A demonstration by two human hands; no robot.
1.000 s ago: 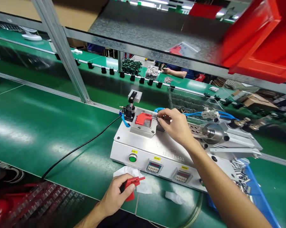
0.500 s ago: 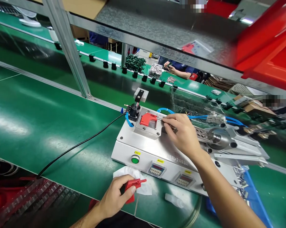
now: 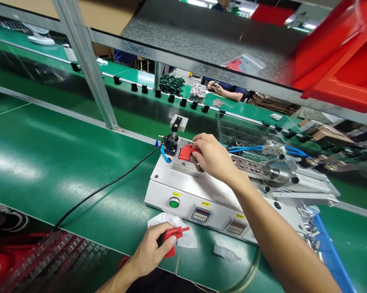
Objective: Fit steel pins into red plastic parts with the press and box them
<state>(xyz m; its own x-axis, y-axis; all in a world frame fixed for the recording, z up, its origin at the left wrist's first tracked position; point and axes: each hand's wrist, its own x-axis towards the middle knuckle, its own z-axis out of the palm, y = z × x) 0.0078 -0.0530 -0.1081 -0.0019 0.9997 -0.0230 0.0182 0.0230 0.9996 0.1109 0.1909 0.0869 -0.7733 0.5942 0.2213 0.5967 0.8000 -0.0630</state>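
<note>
My left hand (image 3: 149, 247) grips a red piece (image 3: 172, 233) as my right hand (image 3: 215, 158), its hold unclear, works at a red part (image 3: 186, 152) in the metal fixture (image 3: 187, 169), apparently positioning it; careful alignment seems called for next.

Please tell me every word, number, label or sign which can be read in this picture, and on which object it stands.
No text is readable with certainty.
Three yellow labels, above the green button and two display units: too small.
Digits on those units: too small.
Characters on the metal top of the machine: blurred.
Plastic bag on the shelf: any print too blurred.
</note>
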